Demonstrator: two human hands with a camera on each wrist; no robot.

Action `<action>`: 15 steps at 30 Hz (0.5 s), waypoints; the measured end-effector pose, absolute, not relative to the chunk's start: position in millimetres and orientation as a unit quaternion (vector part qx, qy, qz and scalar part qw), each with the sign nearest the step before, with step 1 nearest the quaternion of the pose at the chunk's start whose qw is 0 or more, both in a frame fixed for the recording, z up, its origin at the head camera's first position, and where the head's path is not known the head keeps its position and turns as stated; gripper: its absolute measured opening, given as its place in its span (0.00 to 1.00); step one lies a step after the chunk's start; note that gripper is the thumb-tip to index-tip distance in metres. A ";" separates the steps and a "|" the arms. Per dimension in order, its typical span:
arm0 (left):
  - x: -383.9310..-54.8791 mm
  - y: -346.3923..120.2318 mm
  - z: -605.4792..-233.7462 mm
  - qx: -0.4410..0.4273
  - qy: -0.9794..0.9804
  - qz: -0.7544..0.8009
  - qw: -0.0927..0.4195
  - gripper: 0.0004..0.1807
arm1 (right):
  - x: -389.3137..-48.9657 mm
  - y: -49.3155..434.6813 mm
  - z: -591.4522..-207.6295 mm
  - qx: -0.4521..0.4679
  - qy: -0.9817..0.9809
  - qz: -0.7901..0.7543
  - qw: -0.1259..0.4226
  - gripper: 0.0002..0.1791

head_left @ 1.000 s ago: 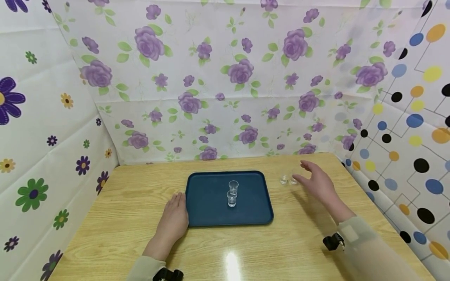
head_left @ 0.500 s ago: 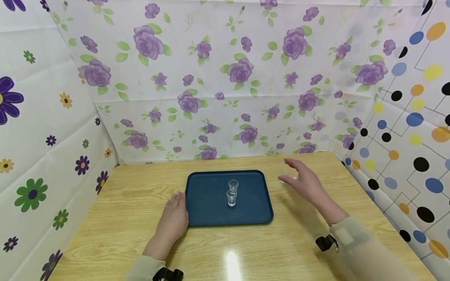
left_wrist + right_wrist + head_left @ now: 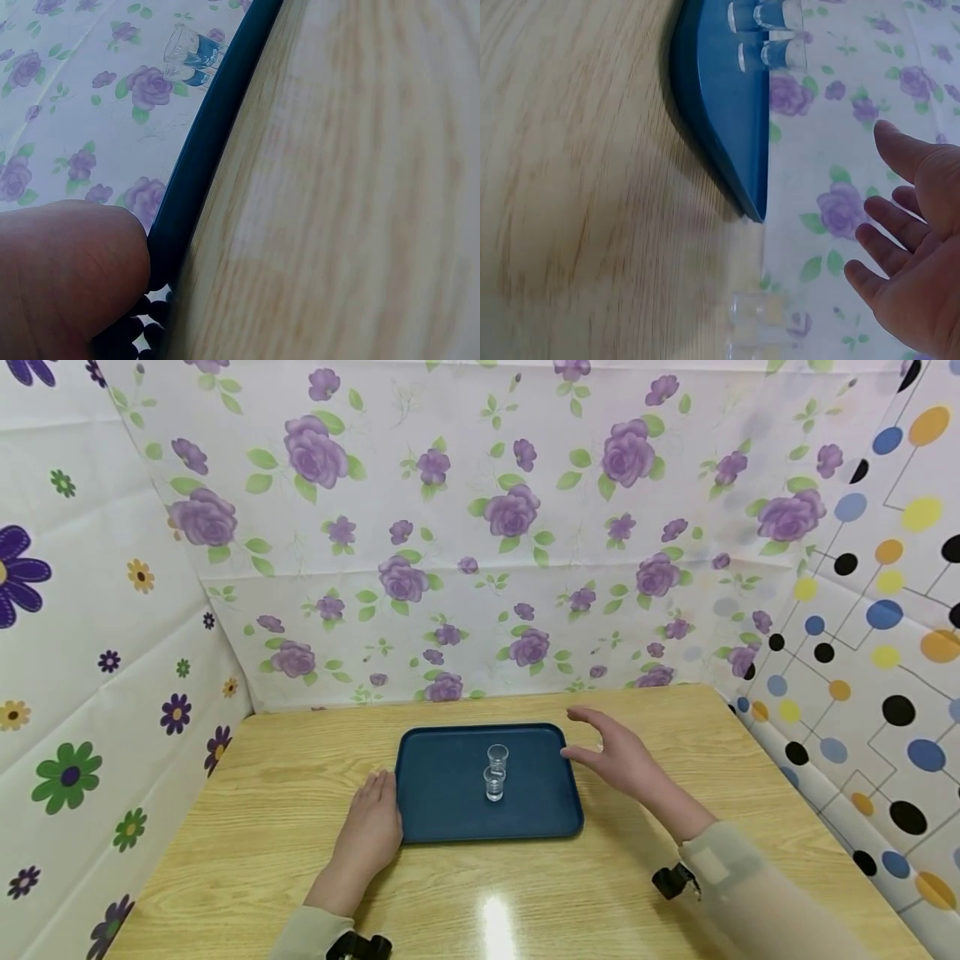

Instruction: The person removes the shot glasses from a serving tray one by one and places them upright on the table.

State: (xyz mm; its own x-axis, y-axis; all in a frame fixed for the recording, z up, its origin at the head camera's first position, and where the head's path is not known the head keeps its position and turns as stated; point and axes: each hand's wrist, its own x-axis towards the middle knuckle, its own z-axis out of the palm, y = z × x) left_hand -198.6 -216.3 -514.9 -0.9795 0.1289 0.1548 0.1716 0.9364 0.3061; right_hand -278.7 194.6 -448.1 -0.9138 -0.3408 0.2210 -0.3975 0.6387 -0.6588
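Two clear glasses (image 3: 495,775) on our blue tray (image 3: 442,785)

Our left hand (image 3: 369,818), fingers straight, rests against the tray; our right hand (image 3: 617,755), released, hangs by the opposite edge. Between them the glasses stand upright, small, wide-rimmed; a second pair (image 3: 750,307) is near our right.

There are four clear glasses in all. Two are on the tray, a front glass (image 3: 493,787) and a rear glass (image 3: 498,757); two more are on the table beside it, an upper glass (image 3: 754,307) and a lower glass (image 3: 754,350) in the right wrist view, the lower one cut by the frame. There is one blue tray (image 3: 442,797) and one table (image 3: 592,893). One person shows two grips, a left grip (image 3: 371,827) and a right grip (image 3: 618,756), with two pale sleeves (image 3: 757,893) and two black wrist devices (image 3: 358,946), one per arm. Three printed cloths are visible: one rose-printed (image 3: 450,527), one daisy-printed (image 3: 82,635), one dotted (image 3: 855,602).
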 end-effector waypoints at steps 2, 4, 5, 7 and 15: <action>-199.0 -216.7 -515.4 -0.077 -0.982 -0.160 0.069 0.28 | -278.9 188.2 -449.1 0.211 -0.902 0.374 0.033 0.41; -199.6 -217.1 -516.2 -0.078 -0.982 -0.159 0.070 0.28 | -279.2 181.9 -449.9 0.218 -0.901 0.373 0.028 0.41; -199.9 -217.2 -516.5 -0.078 -0.982 -0.158 0.070 0.28 | -279.4 178.8 -450.3 0.221 -0.901 0.372 0.027 0.41; -200.4 -217.4 -517.3 -0.079 -0.982 -0.157 0.071 0.28 | -279.8 172.6 -450.7 0.225 -0.900 0.372 0.023 0.40; -199.8 -216.4 -516.7 -0.079 -0.981 -0.160 0.074 0.28 | -282.6 151.2 -452.3 0.242 -0.899 0.366 0.007 0.38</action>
State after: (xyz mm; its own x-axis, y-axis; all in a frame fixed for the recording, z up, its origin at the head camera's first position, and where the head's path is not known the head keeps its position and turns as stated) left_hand -199.8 -216.4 -516.7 -0.9766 0.1309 0.1704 0.1782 0.9364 0.3023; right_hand -282.6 151.2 -452.3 -0.8829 -0.4299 0.1888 -0.4396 0.6157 -0.6539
